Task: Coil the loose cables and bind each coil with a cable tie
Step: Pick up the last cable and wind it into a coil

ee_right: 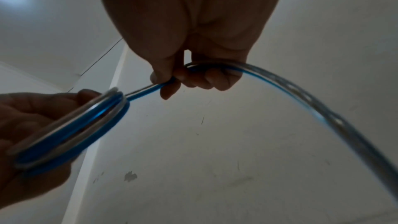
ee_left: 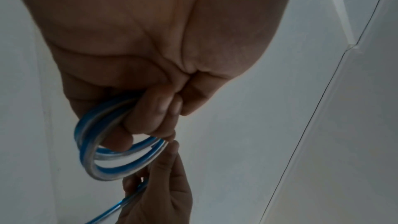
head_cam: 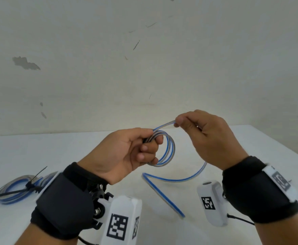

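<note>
Left hand (head_cam: pixel 125 152) grips blue-striped cable (head_cam: pixel 169 151) coil; right hand (head_cam: pixel 203 138) pinches it.

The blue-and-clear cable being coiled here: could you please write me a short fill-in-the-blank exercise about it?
1. The coil is gripped by the ____ hand.
2. The right hand pinches the cable leading to the coil, between thumb and ____.
3. The finished bundle on the table is bound with a ____ cable tie.

Missing words: left; fingers; black

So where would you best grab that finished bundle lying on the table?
Probably at the black cable tie crossing the tied coil, coming down from above: the coil lies flat on the table, and all its loops are cinched together there.
</note>
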Demonstrator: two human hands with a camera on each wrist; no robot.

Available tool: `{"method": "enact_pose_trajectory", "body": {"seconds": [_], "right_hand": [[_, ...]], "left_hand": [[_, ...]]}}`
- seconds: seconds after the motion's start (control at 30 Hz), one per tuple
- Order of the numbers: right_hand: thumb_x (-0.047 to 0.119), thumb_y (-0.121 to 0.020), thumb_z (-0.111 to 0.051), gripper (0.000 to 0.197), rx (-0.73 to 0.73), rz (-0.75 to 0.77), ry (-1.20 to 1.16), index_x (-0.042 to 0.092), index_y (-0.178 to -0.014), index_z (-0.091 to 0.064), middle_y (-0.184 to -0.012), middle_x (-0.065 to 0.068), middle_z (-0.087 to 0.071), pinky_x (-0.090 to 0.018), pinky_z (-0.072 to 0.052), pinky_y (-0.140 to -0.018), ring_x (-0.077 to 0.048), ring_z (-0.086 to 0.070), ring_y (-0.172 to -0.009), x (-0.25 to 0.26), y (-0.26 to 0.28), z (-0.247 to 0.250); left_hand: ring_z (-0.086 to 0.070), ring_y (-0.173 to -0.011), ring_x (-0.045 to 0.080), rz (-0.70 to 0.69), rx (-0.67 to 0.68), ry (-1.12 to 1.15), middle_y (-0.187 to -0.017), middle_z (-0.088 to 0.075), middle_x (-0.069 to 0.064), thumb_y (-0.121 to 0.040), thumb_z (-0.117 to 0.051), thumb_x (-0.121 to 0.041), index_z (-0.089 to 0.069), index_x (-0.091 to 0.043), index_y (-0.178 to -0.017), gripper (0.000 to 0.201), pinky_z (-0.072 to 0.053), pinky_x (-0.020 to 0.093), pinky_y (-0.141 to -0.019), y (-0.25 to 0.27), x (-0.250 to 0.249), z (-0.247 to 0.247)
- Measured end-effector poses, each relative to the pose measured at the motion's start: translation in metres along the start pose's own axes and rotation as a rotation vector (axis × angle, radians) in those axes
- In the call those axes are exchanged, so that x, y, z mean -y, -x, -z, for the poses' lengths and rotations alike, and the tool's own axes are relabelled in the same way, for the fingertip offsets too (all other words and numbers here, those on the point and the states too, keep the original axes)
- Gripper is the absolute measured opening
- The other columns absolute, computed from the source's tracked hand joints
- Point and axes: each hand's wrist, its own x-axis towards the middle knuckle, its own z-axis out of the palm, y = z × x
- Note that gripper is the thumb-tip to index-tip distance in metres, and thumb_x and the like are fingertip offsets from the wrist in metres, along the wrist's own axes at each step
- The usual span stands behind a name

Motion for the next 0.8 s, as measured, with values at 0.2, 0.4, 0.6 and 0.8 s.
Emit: {"method": "enact_pose_trajectory", "body": {"seconds": [0.2, 0.4, 0.6, 0.8], "right_hand": [[0.03, -0.086, -0.063, 0.013, 0.121, -0.168, 0.115, 0.025, -0.095, -0.056, -0.093, 0.005, -0.057, -0.009, -0.037, -0.067, -0.011, -0.056, -0.087, -0.004, 0.006, 0.005], [0.067, -0.07, -0.062, 0.043, 0.733, -0.295, 0.208, 0.034, -0.097, -0.059, -0.09, 0.015, -0.069, -0.025, -0.05, -0.079, 0.0, -0.061, -0.085, 0.034, 0.015, -0.002], [0.044, -0.085, -0.058, 0.024, 0.939, -0.182, 0.179, 0.022, -0.084, -0.067, -0.074, 0.005, -0.072, -0.024, -0.048, -0.062, -0.005, -0.06, -0.062, 0.037, 0.023, -0.016], [0.031, -0.096, -0.05, 0.024, 0.533, -0.086, -0.322, 0.022, -0.081, -0.066, -0.059, 0.014, -0.05, -0.012, -0.036, -0.055, -0.001, -0.042, -0.055, 0.042, 0.008, 0.0]], "left_hand": [[-0.026, -0.043, 0.01, -0.027, -0.202, -0.076, -0.054, -0.03, -0.001, -0.093, -0.033, -0.011, -0.054, -0.003, -0.081, 0.026, -0.038, 0.026, -0.062, -0.006, 0.005, 0.008], [-0.03, -0.044, 0.011, -0.108, -0.302, -0.114, -0.054, -0.034, -0.002, -0.094, -0.032, -0.008, -0.054, -0.002, -0.082, 0.026, -0.038, 0.03, -0.069, -0.004, 0.0, 0.02], [-0.031, -0.045, 0.012, -0.115, -0.315, -0.159, -0.054, -0.034, -0.001, -0.095, -0.032, -0.007, -0.053, -0.001, -0.084, 0.024, -0.035, 0.029, -0.067, -0.004, 0.005, 0.022], [-0.032, -0.057, 0.015, -0.101, -0.16, -0.084, -0.059, -0.039, 0.003, -0.091, -0.037, -0.006, -0.052, -0.002, -0.08, 0.018, -0.03, 0.034, -0.067, -0.008, 0.013, 0.002]]}}
